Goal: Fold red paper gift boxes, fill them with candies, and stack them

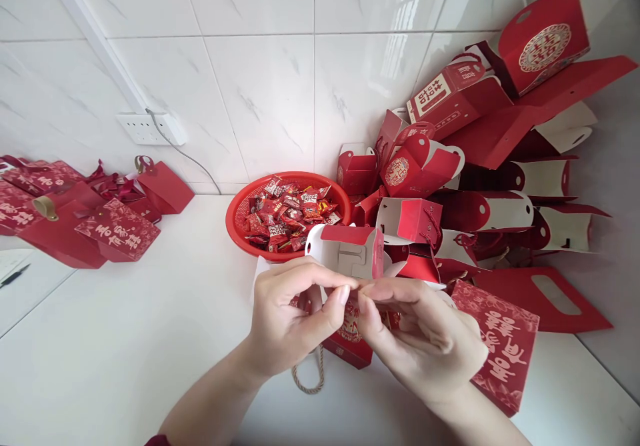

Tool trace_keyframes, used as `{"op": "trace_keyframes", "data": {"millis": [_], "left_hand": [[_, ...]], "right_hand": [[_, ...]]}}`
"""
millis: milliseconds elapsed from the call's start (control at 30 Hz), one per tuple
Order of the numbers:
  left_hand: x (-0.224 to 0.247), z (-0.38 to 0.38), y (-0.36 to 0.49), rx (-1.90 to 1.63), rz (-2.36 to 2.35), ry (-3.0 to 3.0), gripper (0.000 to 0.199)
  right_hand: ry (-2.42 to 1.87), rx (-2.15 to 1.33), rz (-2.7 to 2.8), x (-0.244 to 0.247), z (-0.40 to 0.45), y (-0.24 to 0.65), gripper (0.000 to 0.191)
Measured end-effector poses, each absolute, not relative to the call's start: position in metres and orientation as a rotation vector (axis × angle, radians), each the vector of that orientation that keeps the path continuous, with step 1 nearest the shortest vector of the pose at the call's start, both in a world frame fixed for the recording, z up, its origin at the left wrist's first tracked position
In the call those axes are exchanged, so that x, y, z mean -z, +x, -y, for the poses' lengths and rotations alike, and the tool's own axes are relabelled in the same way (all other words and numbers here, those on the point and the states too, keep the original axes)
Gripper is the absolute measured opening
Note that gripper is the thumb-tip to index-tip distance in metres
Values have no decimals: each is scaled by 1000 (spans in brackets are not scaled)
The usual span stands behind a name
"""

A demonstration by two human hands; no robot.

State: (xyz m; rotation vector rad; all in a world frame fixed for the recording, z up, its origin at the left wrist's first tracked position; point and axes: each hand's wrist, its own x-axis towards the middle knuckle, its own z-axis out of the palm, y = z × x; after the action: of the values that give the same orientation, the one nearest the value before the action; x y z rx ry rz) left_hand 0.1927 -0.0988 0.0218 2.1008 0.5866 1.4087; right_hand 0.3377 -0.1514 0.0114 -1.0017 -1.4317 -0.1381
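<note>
My left hand point(287, 313) and my right hand point(425, 333) are raised side by side, their fingertips nearly meeting. Thumb and forefinger are pinched on each hand. Whatever sits between the fingertips, if anything, is too small or hidden to name. Behind and below them stands a red gift box point(355, 353) with gold print, its front partly covered by my hands. A white inner flap point(345, 253) with a cut slot rises just beyond my fingers. A twisted rope handle point(309, 387) lies on the white table point(150, 359) below my left hand.
A red plastic basket point(235, 223) of wrapped candies point(293, 213) stands by the tiled wall. Several red gift boxes point(500, 216) crowd the right side, with a flat-topped patterned box point(505, 346) nearest. More red boxes point(120, 233) lie left, below a power socket point(150, 129) with a cable.
</note>
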Motion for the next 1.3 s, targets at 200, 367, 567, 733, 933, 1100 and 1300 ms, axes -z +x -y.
{"op": "trace_keyframes", "data": {"millis": [200, 367, 567, 733, 933, 1100, 1300], "left_hand": [[-21, 98, 191, -1416, -607, 2129, 10], [-23, 102, 192, -1571, -628, 2367, 20], [-24, 106, 193, -1631, -635, 2536, 20], [-22, 104, 192, -1509, -552, 2281, 21], [-23, 101, 192, -1439, -582, 2145, 14], [-22, 103, 191, -1486, -595, 2215, 21], [-20, 107, 192, -1559, -632, 2359, 23]], "right_hand": [[-966, 144, 1458, -12, 150, 338, 19], [-985, 206, 1475, -11, 149, 339, 18], [-1021, 229, 1467, -10, 150, 339, 14], [-998, 148, 1442, -11, 152, 340, 17], [-977, 133, 1434, -13, 154, 342, 21], [-956, 143, 1484, -10, 152, 343, 24], [-1012, 238, 1505, -10, 150, 342, 17]]}}
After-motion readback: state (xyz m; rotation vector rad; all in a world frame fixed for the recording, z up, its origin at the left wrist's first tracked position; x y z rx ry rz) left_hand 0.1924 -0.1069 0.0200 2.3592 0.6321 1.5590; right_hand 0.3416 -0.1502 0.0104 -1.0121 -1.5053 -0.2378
